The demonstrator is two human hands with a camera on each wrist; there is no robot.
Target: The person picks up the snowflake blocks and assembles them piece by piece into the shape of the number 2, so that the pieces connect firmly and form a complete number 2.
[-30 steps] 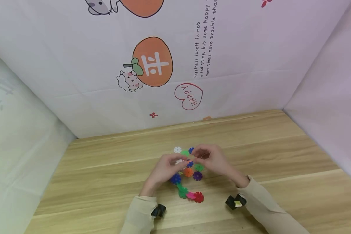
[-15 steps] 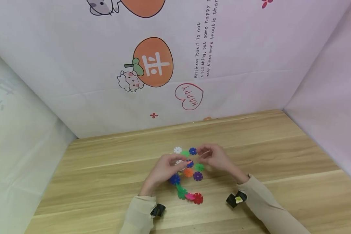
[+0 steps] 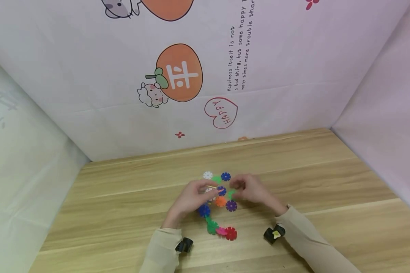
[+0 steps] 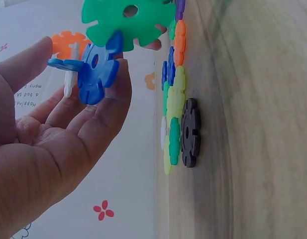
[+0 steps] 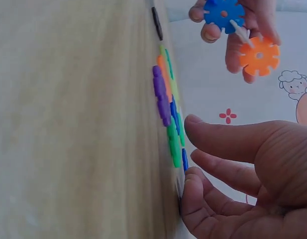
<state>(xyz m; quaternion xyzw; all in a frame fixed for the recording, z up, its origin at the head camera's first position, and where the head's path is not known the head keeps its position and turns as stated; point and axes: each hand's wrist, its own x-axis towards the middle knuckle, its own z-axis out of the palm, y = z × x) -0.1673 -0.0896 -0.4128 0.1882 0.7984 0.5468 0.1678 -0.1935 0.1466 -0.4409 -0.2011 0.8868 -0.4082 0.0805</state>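
Note:
My left hand (image 3: 193, 197) holds a chain of notched plastic snowflake discs off the table. In the left wrist view its orange disc (image 4: 68, 44), white disc (image 4: 71, 74), blue disc (image 4: 98, 74) and green disc (image 4: 126, 22) interlock among the thumb and fingers. The chain's lower end, with a pink disc (image 3: 221, 231) and a red disc (image 3: 231, 233), hangs toward me. My right hand (image 3: 251, 189) hovers right by a loose green disc (image 3: 231, 194), thumb and fingers apart with nothing between them, as the right wrist view shows.
Several loose discs lie flat on the wooden table (image 3: 130, 212), among them a purple disc (image 3: 231, 206), a far blue disc (image 3: 226, 176) and a far white disc (image 3: 207, 175). A black disc (image 4: 191, 132) shows in the left wrist view. Printed white cloth (image 3: 276, 106) stands behind.
My right hand has drawn away from the chain to the right, then come down toward the green disc. My left hand stays in place with the chain, whose lower end swings slightly.

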